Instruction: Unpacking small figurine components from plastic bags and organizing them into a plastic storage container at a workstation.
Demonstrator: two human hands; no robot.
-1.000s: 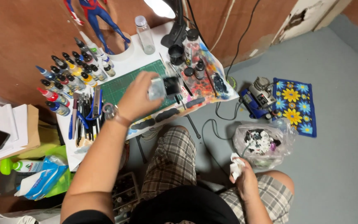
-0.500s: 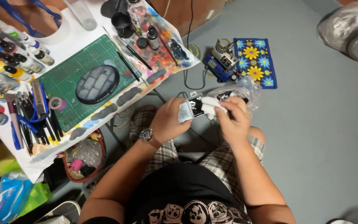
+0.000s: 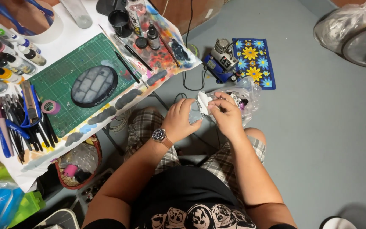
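Both hands held a small grey piece over the lap.
The left hand (image 3: 182,120) gripped the small grey piece (image 3: 195,113); the right hand (image 3: 225,115) pinched a white tissue (image 3: 203,101) against it. It seemed light, stiff, best held by edges.

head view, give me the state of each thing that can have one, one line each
left hand: closed around a small grey piece, over the lap
right hand: pinching a white tissue against the piece
round base: flat on the green cutting mat
black cup: upright on the table
dropper bottles: capped, lying in a row
tape roll: flat on the mat's edge
clear plastic bag: open on the floor
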